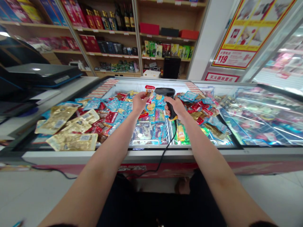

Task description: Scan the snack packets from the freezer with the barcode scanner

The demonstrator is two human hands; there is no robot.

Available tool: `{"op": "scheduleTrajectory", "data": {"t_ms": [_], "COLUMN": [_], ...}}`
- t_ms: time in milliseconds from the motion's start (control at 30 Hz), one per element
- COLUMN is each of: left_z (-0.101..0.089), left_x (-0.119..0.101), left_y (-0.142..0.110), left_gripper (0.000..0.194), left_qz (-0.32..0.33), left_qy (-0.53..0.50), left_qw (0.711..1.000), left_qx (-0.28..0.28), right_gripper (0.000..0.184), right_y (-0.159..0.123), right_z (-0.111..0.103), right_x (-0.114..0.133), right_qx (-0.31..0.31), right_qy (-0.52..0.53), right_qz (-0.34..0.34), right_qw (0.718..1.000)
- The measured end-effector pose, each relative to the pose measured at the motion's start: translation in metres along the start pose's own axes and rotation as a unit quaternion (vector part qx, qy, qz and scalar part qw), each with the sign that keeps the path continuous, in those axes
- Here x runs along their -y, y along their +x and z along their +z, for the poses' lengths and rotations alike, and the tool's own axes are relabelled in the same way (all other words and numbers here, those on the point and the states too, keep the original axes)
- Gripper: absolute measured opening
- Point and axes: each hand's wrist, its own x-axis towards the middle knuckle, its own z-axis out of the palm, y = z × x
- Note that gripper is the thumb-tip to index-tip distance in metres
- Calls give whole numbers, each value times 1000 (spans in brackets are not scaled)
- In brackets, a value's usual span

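Observation:
My left hand (140, 101) pinches a small red snack packet (150, 91) and holds it up over the glass-topped chest freezer (165, 152). Close to its right, my right hand (174, 106) is wrapped round the handle of a black barcode scanner (170, 108). The scanner's head is level with the packet, a small gap apart from it. From the handle a black cable (163, 154) runs down over the freezer's front edge. Below both hands lie many blue snack packets (127, 108) and red ones.
Gold foil pouches (73, 142) are heaped at the freezer's left end. Another glass-topped freezer (265, 116) adjoins on the right. A dark flat device (42, 74) rests on the left counter. Stocked shelves (109, 31) and a wall poster (251, 34) stand behind.

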Motion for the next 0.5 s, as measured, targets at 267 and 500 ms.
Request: {"op": "scheduleTrajectory", "data": {"t_ms": [267,500], "left_z": [21,62], "left_x": [-2,-30], "left_y": [-8,-23], "left_gripper": [25,22], "left_qz": [-56,-56], "left_qy": [-38,-107], "left_qw": [998,990], "left_qx": [20,79], "right_gripper": [30,32], "right_y": [-1,-6], "right_z": [-16,-49], "right_x": [8,17], "right_qx": [-55,-128], "right_qy": [1,17], "right_qz": [10,-34], "right_qw": [998,991]}}
